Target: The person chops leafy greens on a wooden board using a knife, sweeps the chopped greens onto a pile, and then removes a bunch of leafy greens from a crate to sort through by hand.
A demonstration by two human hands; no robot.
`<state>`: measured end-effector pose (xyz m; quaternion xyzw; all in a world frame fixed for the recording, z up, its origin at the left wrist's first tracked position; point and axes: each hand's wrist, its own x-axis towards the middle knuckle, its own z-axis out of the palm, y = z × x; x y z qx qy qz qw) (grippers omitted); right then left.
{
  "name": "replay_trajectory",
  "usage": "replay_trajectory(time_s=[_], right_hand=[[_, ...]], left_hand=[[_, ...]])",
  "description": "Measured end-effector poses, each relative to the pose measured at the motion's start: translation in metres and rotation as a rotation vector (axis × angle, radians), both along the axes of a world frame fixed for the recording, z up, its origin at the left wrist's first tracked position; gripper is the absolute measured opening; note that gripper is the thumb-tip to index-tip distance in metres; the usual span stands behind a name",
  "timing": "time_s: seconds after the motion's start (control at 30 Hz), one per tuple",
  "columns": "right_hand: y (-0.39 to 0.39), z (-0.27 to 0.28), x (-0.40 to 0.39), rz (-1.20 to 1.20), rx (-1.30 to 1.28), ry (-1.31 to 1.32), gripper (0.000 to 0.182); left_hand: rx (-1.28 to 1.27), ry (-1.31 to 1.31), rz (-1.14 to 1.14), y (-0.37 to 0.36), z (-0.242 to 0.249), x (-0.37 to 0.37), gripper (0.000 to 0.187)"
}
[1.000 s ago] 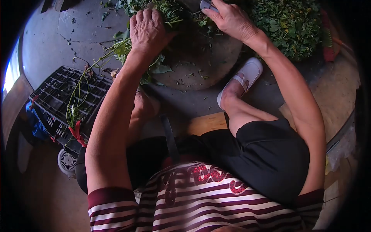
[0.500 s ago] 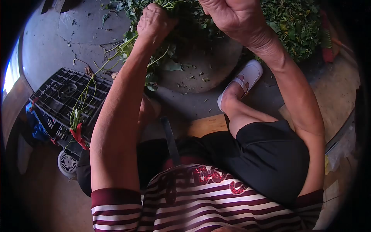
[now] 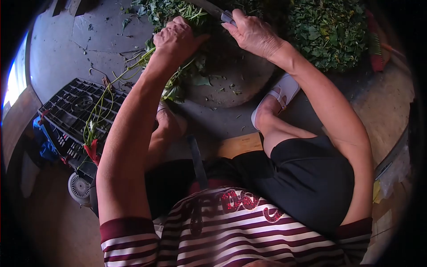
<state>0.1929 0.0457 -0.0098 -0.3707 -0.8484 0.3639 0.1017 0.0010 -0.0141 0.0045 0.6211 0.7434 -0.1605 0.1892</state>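
Note:
My left hand (image 3: pixel 177 39) is closed around a bunch of green vines (image 3: pixel 144 58), whose long stems trail back toward a black plastic crate. In my right hand (image 3: pixel 251 33) is the handle of a knife (image 3: pixel 227 18); its blade reaches up and left over the leaves, just beyond my left hand. Cut leaves (image 3: pixel 191 13) lie under the blade. Below both hands is a round board (image 3: pixel 231 89) with small leaf scraps on it.
A large heap of chopped leaves (image 3: pixel 331 35) lies at the upper right. The black crate (image 3: pixel 80 107) stands at the left, near a small round fan (image 3: pixel 80 187). A wooden piece (image 3: pixel 240 145) sits between my legs. Leaf bits dot the grey floor (image 3: pixel 102 35).
My right hand has come down and left, bringing the knife into view over the leaves. My left hand has shifted slightly down, still holding the vines.

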Motion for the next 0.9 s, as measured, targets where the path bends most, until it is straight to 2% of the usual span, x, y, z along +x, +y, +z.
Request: replay_trajectory(time_s=[0.2, 0.57, 0.67, 0.73, 0.77, 0.9], right_hand=[[0.011, 0.012, -0.001, -0.018, 0.009, 0.046, 0.024], [0.035, 0.098, -0.016, 0.031, 0.191, 0.563, 0.018], [0.030, 0.054, -0.029, 0.001, 0.302, 0.775, 0.018], [0.008, 0.014, -0.009, -0.024, 0.074, 0.164, 0.022], [0.009, 0.003, -0.007, 0.001, -0.005, 0.024, 0.027], [0.022, 0.021, -0.015, 0.019, -0.025, 0.018, 0.029]], left_hand=[[-0.016, 0.009, 0.051, 0.002, -0.009, 0.004, 0.077], [-0.151, -0.024, 0.110, 0.012, 0.005, 0.010, 0.082], [-0.102, -0.059, 0.132, 0.008, -0.002, 0.008, 0.078], [-0.073, -0.061, 0.132, 0.005, -0.011, 0.009, 0.076], [-0.041, -0.057, 0.133, 0.005, -0.014, 0.008, 0.075], [-0.029, -0.025, 0.084, 0.005, -0.012, 0.009, 0.068]])
